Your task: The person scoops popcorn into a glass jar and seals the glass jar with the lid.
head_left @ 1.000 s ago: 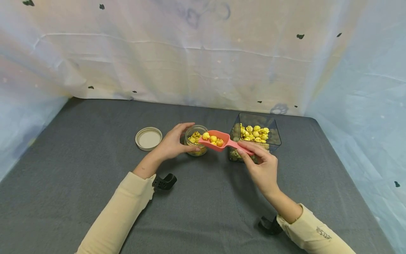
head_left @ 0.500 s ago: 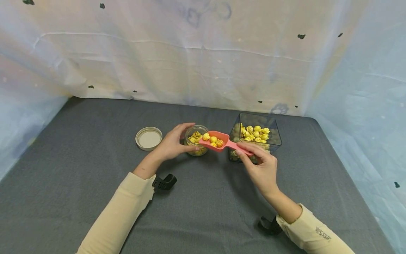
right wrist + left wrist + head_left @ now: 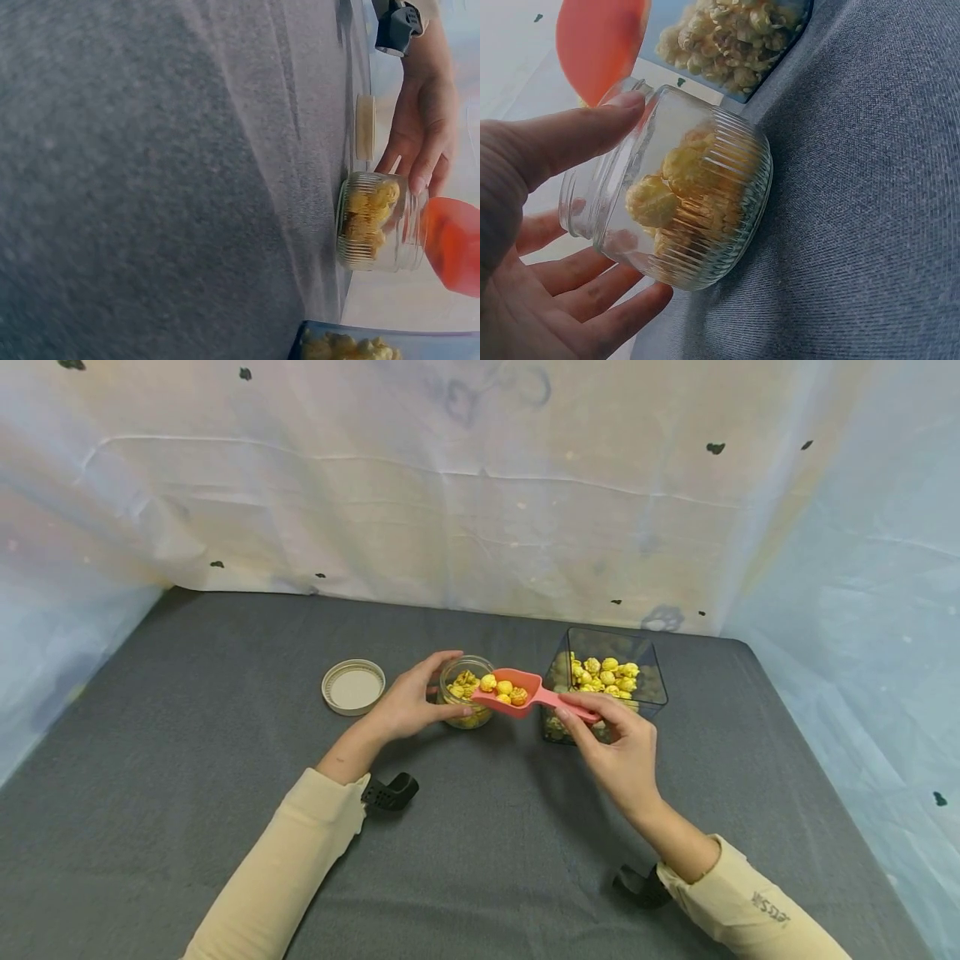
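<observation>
Scoop (image 3: 517, 692) loaded with popcorn (image 3: 504, 688), over jar (image 3: 465, 692) rim | right hand (image 3: 617, 752) pinches handle | left hand (image 3: 408, 697) grips jar

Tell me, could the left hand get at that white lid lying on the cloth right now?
Probably not at once: the left hand grips the glass jar. The lid lies just beside it with nothing between them.

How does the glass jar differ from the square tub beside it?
The glass jar is round, ribbed and clear; the square tub is dark-tinted, smooth and larger. The left hand grips the jar; nothing holds the tub. The scoop, pinched by the right hand, hovers at the jar's mouth. Both contain yellow popcorn.
</observation>
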